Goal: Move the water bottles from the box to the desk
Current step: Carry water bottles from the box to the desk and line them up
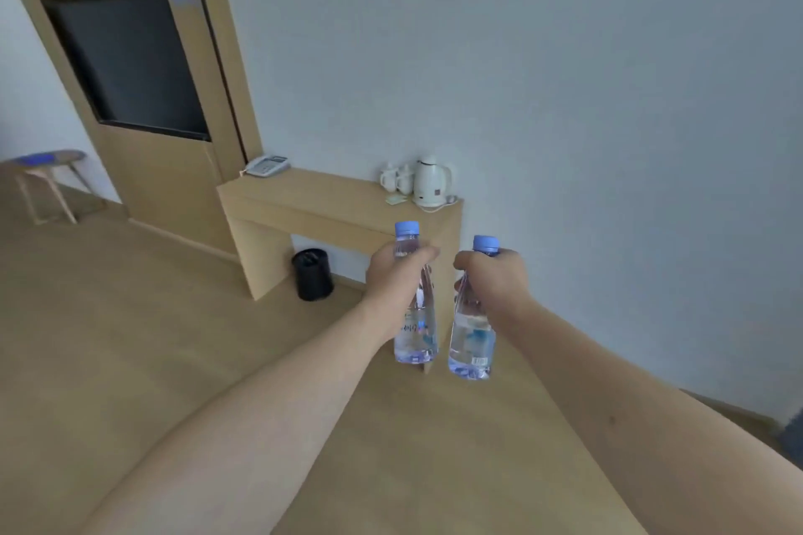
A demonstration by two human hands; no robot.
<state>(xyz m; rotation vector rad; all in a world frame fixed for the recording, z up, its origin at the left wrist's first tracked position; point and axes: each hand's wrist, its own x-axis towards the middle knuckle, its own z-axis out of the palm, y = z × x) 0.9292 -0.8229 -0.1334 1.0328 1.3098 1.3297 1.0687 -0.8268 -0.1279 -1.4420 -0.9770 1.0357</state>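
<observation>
Clearly the carry is under way but no bottle has landed: the left hand [397,274] is wrapped around the upper body of one water bottle [415,330], and the right hand [491,278] is closed the same way around the neck and shoulder of a second water bottle [471,339]. Both bottles hang upright, blue caps on top, side by side and just apart, held out in the air on the near side of the desk [313,198]. Neither bottle touches the desk; they appear in front of its right-hand end panel, well below its top. On the desk's top I can see no water bottles at all, only a telephone [266,165] at its far left end, and a white kettle [430,180] with small cups [397,177] beside it at the right end. A black bin [312,274] sits on the floor under the desk. The box is out of view, so whether more bottles wait in it cannot be told. By my reading, these two have been taken from the box and are midway through the transfer; what remains is closing the gap to the desk, standing both on the bare stretch between telephone and kettle, and returning for any others.
</observation>
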